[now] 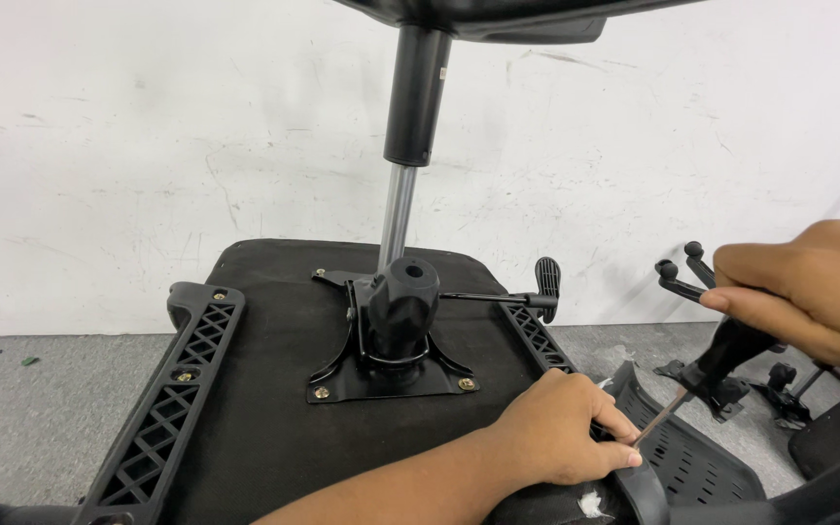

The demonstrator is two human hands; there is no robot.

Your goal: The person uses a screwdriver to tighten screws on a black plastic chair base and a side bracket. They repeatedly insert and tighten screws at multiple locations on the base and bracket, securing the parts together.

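Our right hand (809, 287) enters from the right edge of the frame, its wrist cut off, and is closed around the black handle of a screwdriver (717, 365). The handle's top is hidden inside our grip. The tool lies at right of centre, its long axis slanting from upper right down to lower left, and the thin metal shaft points at the lower middle-right. We cannot make out the tip: it disappears just beside the fingers of our left hand (561, 428). That hand rests curled on the edge of the seat (264, 418) by the mesh back (692, 462), and whether it grips anything we cannot tell. The seat lies upside down on the floor (12, 408), its plate (391, 374) and gas lift (402, 194) rising to a base cut off at the top. More chair parts (780, 379) at right are hard to make out.
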